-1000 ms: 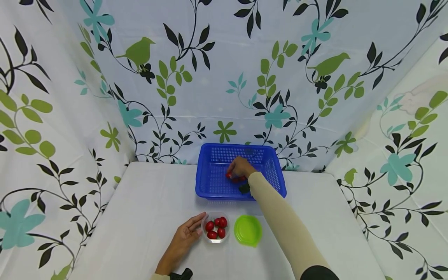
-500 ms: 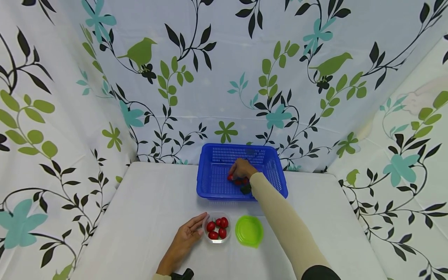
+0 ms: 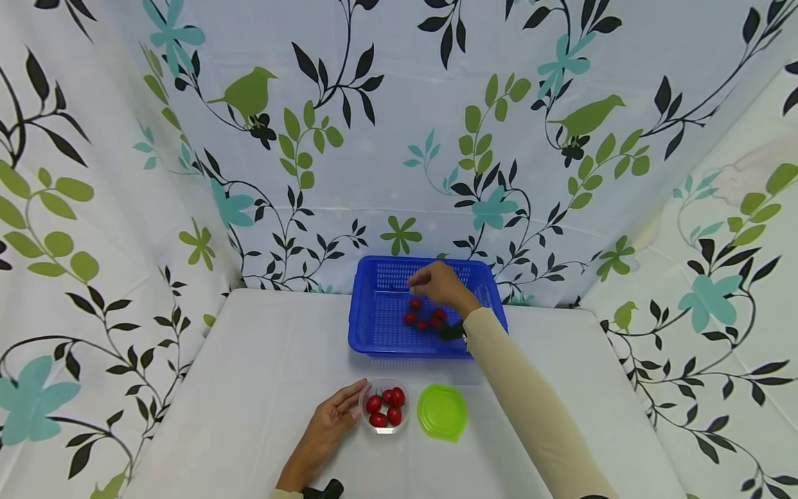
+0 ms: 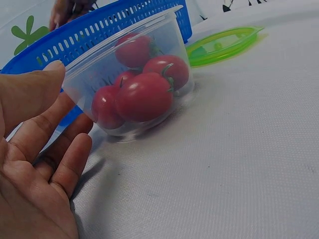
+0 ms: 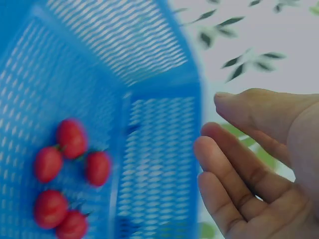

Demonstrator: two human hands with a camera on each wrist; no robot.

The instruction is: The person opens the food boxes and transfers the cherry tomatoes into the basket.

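Note:
My left hand (image 3: 330,423) rests its fingers against the left side of a clear plastic tub (image 3: 384,430). In the left wrist view the thumb (image 4: 42,89) comes right to the tub's rim and the other fingers lie loosely beside its wall. Several small red tomatoes (image 4: 144,97) with green stems sit inside the tub. Over the far part of a blue plastic basket (image 3: 405,351) hangs my right hand (image 3: 439,283), fingers extended and thumb apart, holding nothing in the right wrist view. Several more tomatoes (image 5: 71,138) lie on the basket's floor.
A bright green lid (image 3: 441,412) lies on the white-covered table (image 3: 268,360), just right of the tub. The basket stands at the table's back edge, before a hanging cloth (image 3: 374,159) printed with leaves and birds.
My right hand has risen from among the tomatoes in the basket and shifted back and to the right, uncovering them. The left hand and the tub stay in place.

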